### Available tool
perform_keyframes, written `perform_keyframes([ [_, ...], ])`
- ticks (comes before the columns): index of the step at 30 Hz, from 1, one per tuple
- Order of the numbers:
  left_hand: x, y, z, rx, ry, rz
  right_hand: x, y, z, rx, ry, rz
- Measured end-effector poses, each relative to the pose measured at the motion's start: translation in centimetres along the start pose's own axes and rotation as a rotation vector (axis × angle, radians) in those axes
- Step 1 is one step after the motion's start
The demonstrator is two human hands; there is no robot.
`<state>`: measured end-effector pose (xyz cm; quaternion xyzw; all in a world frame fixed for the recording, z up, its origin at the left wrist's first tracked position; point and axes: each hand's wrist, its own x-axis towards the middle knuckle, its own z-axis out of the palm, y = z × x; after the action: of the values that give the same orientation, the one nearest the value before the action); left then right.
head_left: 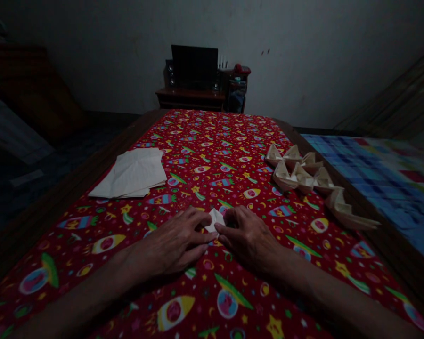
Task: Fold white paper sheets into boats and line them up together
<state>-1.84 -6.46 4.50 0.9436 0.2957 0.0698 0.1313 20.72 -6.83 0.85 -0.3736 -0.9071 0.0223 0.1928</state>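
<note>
A small folded white paper (215, 219) lies on the red patterned tablecloth (212, 155) between my two hands. My left hand (176, 240) rests palm down with its fingers pressed on the paper's left side. My right hand (245, 235) is curled over the paper's right side, fingertips pinching its edge. Most of the paper is hidden under the fingers.
A stack of flat white paper sheets (134, 174) lies at the left. Several folded paper boats (304, 174) sit in a row along the table's right edge. A blue checked mat (381, 183) lies to the right. A dark screen on a low cabinet (195, 80) stands against the far wall.
</note>
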Motion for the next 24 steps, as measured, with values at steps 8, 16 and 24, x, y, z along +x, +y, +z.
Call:
perform_keyframes([
  [8,0.5,-1.0,1.1,-0.027,0.104,-0.035,0.9,-0.1,0.6,-0.079,0.032,0.114],
  [16,2.2,-2.3,4.0,-0.122,0.454,-0.287,1.0,0.4,1.5,0.083,0.082,0.203],
  [24,3.8,-1.7,3.5,-0.246,0.425,-0.357,1.6,1.3,2.1,0.298,0.105,0.274],
])
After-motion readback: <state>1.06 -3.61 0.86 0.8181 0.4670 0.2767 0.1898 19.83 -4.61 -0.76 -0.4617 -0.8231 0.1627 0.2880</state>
